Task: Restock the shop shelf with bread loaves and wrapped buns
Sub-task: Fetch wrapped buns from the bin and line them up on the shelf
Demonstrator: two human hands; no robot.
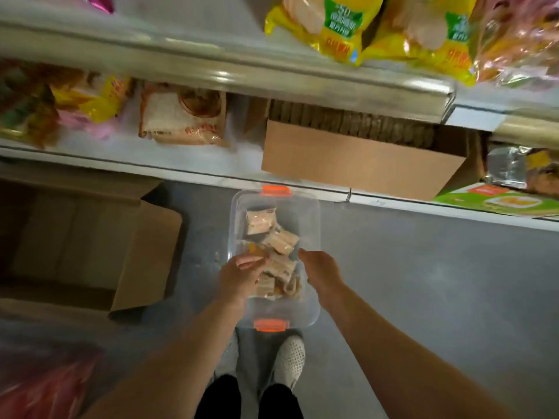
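Observation:
A clear plastic bin (314,225) with orange handles stands on the floor below the shelf and holds several wrapped buns (282,241). My left hand (242,275) reaches into the bin from the left, its fingertips closed on the edge of a wrapped bun (257,252). My right hand (320,269) hangs over the bin's right side with its back toward me and its fingers curled down out of sight. A bagged bread loaf (181,116) lies on the lower shelf (187,160).
A brown cardboard box (357,160) sits on the lower shelf right of the loaf. Yellow bread bags (338,28) lie on the upper shelf. An open cardboard box (90,237) stands on the floor at left. My shoes (289,361) are just behind the bin.

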